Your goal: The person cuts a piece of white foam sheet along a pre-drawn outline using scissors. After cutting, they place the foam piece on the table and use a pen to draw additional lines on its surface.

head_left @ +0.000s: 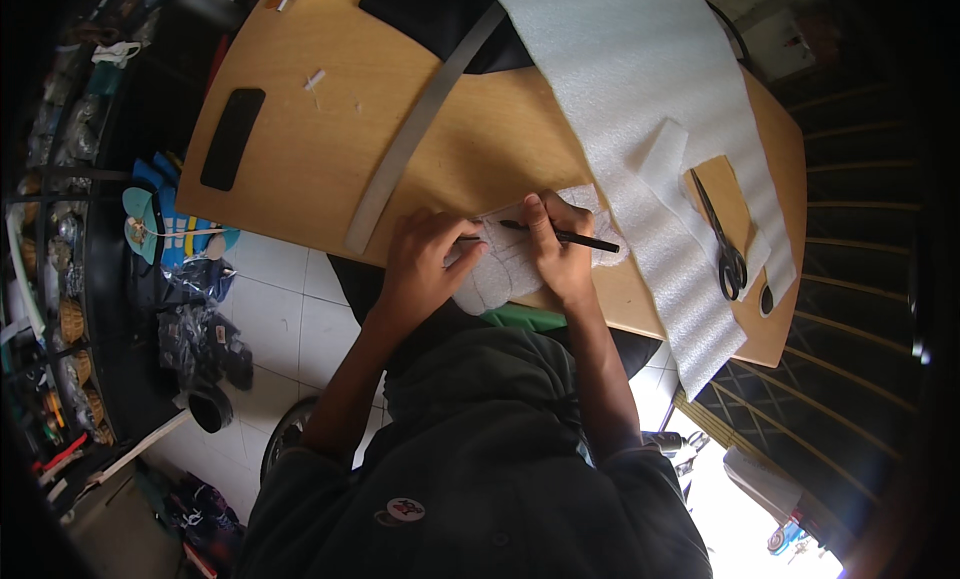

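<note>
Under both my hands, at the near edge of the table, lies a white foam piece point(492, 279) with dark lines drawn across it. My right hand point(562, 247) grips a black pen point(592, 242), its dark tip pointing left over the foam. My left hand point(428, 264) rests on the left side of the foam, its thumb and fingers curled toward each other. A small dark thing shows between them, too small to name. Part of the foam is hidden by the hands.
A long metal ruler point(425, 119) crosses the wooden table point(300, 149). At left lies a black phone point(233, 139). A large white foam sheet point(640, 69) covers the right side, with scissors point(722, 241), brown cardboard point(728, 189) and foam offcuts. Something green point(525, 317) shows below the foam piece.
</note>
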Demonstrator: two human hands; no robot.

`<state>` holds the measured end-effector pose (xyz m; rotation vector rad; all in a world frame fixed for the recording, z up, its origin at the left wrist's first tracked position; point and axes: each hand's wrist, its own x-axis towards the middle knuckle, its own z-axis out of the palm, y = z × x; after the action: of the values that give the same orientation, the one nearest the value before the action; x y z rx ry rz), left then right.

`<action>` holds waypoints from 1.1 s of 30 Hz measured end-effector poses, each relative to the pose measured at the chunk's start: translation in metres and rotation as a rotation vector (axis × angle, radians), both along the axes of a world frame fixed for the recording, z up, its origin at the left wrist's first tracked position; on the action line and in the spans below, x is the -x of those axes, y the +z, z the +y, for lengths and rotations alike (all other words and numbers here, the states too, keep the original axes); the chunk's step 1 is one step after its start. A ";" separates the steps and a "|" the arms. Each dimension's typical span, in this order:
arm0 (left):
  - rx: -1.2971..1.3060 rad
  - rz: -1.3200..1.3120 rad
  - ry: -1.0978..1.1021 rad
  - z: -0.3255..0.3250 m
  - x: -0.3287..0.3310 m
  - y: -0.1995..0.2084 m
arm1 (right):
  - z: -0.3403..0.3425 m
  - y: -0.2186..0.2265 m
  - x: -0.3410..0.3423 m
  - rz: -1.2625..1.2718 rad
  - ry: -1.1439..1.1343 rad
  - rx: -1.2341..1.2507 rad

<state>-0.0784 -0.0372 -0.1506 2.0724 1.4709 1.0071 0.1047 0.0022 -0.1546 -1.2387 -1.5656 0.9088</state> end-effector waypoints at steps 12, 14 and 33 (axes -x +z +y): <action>-0.014 0.009 0.002 0.000 0.000 0.002 | 0.000 0.003 0.003 -0.034 0.027 0.008; -0.011 0.028 -0.006 0.000 0.001 0.001 | 0.000 0.003 0.002 -0.054 0.034 0.011; 0.075 -0.013 0.007 0.000 -0.002 -0.001 | -0.002 0.004 -0.002 0.002 0.097 0.010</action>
<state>-0.0761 -0.0372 -0.1518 2.0063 1.4876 0.9515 0.1069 0.0005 -0.1509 -1.1774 -1.6328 0.9802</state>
